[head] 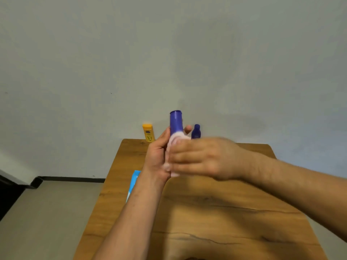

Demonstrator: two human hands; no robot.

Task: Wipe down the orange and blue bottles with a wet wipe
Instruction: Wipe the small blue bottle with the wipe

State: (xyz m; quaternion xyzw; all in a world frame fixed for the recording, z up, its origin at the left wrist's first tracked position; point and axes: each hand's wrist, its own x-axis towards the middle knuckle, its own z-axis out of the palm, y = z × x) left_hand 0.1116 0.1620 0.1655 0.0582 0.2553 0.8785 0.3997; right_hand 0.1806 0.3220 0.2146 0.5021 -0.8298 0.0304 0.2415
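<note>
A blue bottle (176,121) is held upright above the wooden table (206,212), with my left hand (158,152) gripping its lower part from the left. My right hand (199,158) presses a pale wet wipe (173,140) around the bottle's middle and lower body; the hand is blurred. An orange bottle (148,132) stands at the table's far edge, to the left. A smaller dark blue bottle (196,131) stands at the far edge just right of the held one, partly hidden by my right hand.
A light blue wipe packet (133,182) lies at the table's left edge, partly under my left forearm. A plain wall rises behind the table. Grey floor and a dark skirting lie to the left.
</note>
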